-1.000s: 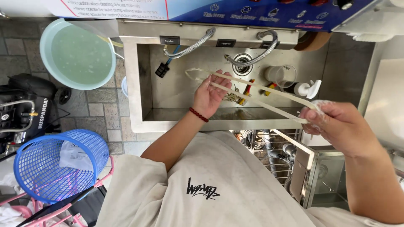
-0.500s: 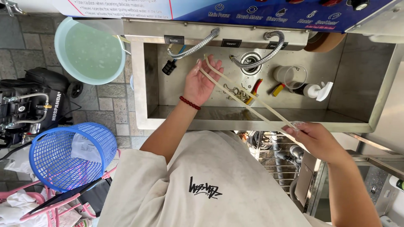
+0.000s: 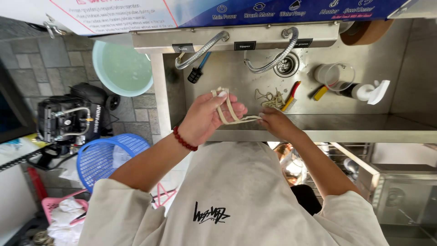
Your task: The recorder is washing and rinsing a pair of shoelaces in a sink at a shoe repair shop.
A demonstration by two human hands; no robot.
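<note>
Cream-coloured cord (image 3: 234,116) loops over the fingers of my left hand (image 3: 207,118) and runs across to my right hand (image 3: 275,123); my left fingers are curled with the loops wound round them, my right fingers pinched shut on the cord's end — both hands held over the front edge of the steel sink (image 3: 387,123). Grey stone paving (image 3: 41,59) lies at the far left, with a black machine (image 3: 68,120) standing on it; beside that a pale green basin (image 3: 120,68) holds clear water; below it a blue plastic basket (image 3: 104,157) has something white inside, and a pink basket (image 3: 59,209) holds white cloth. Inside the sink — two flexible metal hoses (image 3: 202,50) hang down, a black brush (image 3: 196,73) lies near the drain (image 3: 286,66); a tangle of more cord (image 3: 268,96) sits by a red-and-yellow brush (image 3: 291,95); a clear plastic cup (image 3: 334,75) lies on its side; a white spray bottle (image 3: 368,91) is furthest right.
</note>
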